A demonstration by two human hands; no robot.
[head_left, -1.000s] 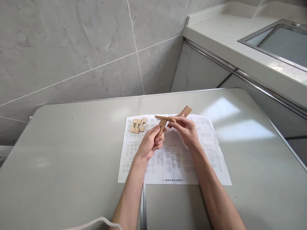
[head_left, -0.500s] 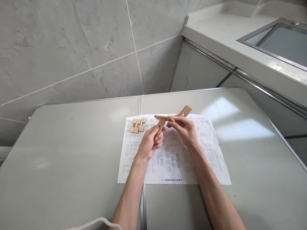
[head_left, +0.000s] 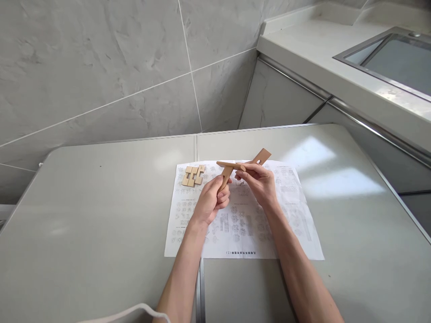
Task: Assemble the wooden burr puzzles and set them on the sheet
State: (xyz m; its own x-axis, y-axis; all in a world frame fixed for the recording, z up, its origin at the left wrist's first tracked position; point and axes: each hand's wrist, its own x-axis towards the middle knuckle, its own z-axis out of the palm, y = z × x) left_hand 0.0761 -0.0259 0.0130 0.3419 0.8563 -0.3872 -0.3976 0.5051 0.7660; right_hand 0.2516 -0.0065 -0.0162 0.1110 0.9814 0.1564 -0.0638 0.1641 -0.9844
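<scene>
"Grey marbled wall tiles [head_left: 101, 58] stand behind, with a pale counter [head_left: 303, 38] at the far right and cabinet fronts [head_left: 283, 85] below it. What's nearer?"

"A light-topped bench [head_left: 101, 215], with bright patches of reflected light on its right side. A white printed sheet [head_left: 210, 251] lies across the middle, with text and rows of small drawings on it."

"And the hands?"

"Both are busy above the sheet. The left hand [head_left: 213, 199] is closed around a slanted wooden bar [head_left: 227, 172], thumb on top, and the bar's upper end pokes out towards the right."

"What's the right one doing?"

"The right hand [head_left: 261, 185] pinches the near end of a crosswise wooden bar [head_left: 229, 165], which lies over the tip of the slanted one. A holed wooden bar [head_left: 264, 155] also sticks out beyond those fingers, up and to the right."

"Are the three bars locked together?"

"Hard to say; the fingers hide where they meet. The slanted and crosswise ones look to be touching, at least."

"Any other wood?"

"Yes, a cluster of notched wooden blocks [head_left: 191, 181], side by side on the sheet's far left corner, just beyond the left hand."

"And that white thing at the bottom?"

"A white cord [head_left: 141, 307], curving in beside the left forearm."
</scene>
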